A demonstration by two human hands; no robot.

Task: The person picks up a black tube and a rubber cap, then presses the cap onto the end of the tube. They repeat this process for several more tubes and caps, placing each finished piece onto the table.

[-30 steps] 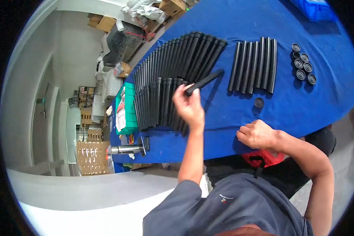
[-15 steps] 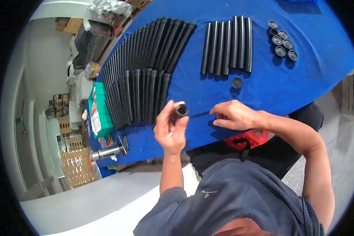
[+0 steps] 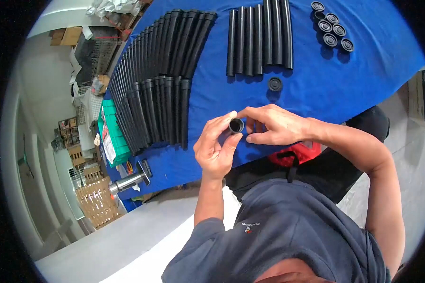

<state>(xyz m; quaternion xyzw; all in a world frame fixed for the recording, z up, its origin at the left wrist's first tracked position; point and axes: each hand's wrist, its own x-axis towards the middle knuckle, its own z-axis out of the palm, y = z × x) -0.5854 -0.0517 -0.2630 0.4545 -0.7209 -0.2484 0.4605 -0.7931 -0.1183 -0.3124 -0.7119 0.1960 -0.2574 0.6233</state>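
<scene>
My left hand is closed around a black hollow tube, its round open end facing up toward the camera. The tube's length is foreshortened and mostly hidden. Beside it, my right hand has bent fingers, with the index fingertip at the tube's rim and the thumb apart below. A single black round cap lies on the blue cloth beyond my right hand. Farther off, several black tubes lie side by side.
Many black tubes with wider ends lie in two rows at left. Several round caps are grouped at upper right. A green bin and a silver cylindrical tool lie at the left edge. A red item is by my lap.
My left hand has moved right with the tube, toward my right hand. My right hand has shifted slightly left and up, and its index fingertip now meets the rim. The view has shifted.
</scene>
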